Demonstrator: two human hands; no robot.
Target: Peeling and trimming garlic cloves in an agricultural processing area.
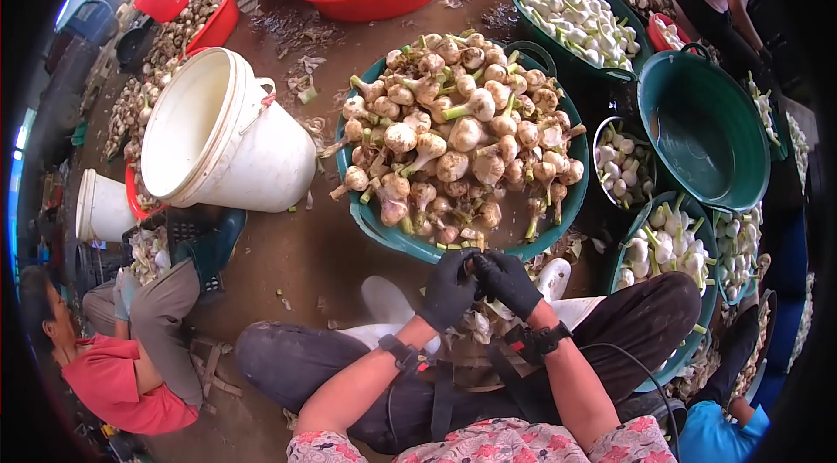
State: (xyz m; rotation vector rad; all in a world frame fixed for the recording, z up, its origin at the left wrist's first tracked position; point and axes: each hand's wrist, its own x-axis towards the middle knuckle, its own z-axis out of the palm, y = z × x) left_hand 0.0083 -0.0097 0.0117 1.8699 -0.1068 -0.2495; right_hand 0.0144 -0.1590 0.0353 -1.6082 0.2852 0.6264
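My left hand (450, 290) and my right hand (507, 283), both in black gloves, meet at the near rim of a large green plastic tub (399, 242). Their fingers are curled together around something small and brownish, perhaps a garlic bulb, mostly hidden by the gloves. The tub in front of me holds a heap of unpeeled garlic bulbs (452, 165) with soil on the skins and short green stems. Loose garlic skins (480, 327) lie below my hands, between my white boots. To the right, another green tub holds cleaned white garlic bulbs (667, 244).
A white plastic bucket (274, 155) leans at the left. An empty green tub (709, 129) and a pot of pale bulbs (624, 165) stand right. Red basins of garlic (373, 2) lie beyond. A co-worker in a red shirt (124, 384) sits left; others are at the right.
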